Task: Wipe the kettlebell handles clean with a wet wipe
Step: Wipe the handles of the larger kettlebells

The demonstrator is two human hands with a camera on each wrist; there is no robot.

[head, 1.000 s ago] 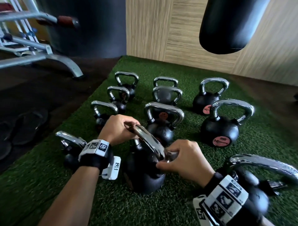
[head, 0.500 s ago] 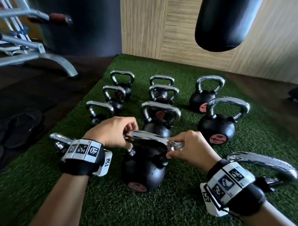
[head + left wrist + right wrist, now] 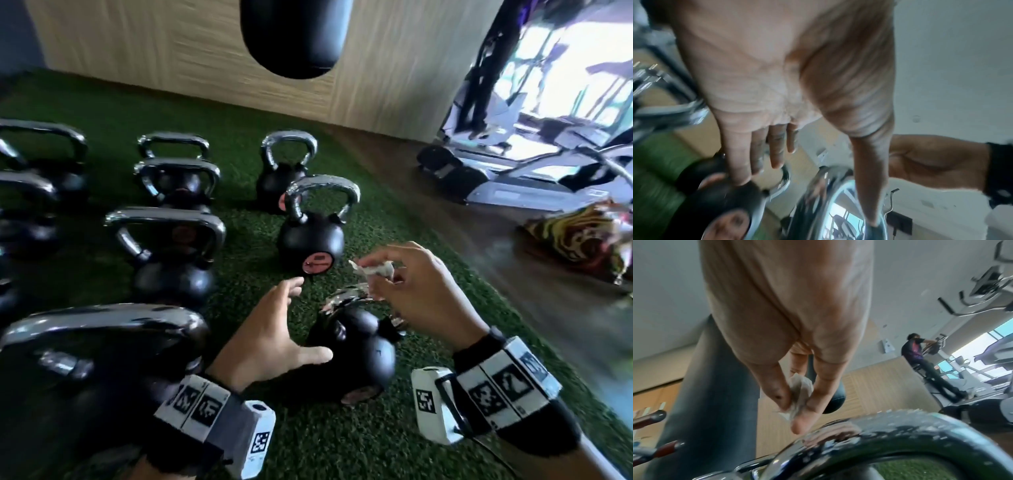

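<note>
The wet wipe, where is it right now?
In the head view the wipe is bunched in the right hand's fingertips, just above the nearest kettlebell's handle, right of the open left hand.

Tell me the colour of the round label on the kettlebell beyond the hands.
Pink label on a black kettlebell; head view.

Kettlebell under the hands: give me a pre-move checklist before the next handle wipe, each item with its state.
1. Wet wipe pinched in right hand: ok.
2. Left hand free to steady: ok, open, holding nothing.
3. Kettlebell upright on turf: ok.
4. Wipe touching chrome handle: not ok, held just above.
5. Wipe still damp: cannot tell.
6. Handle clean: not ok, white specks show.
</note>
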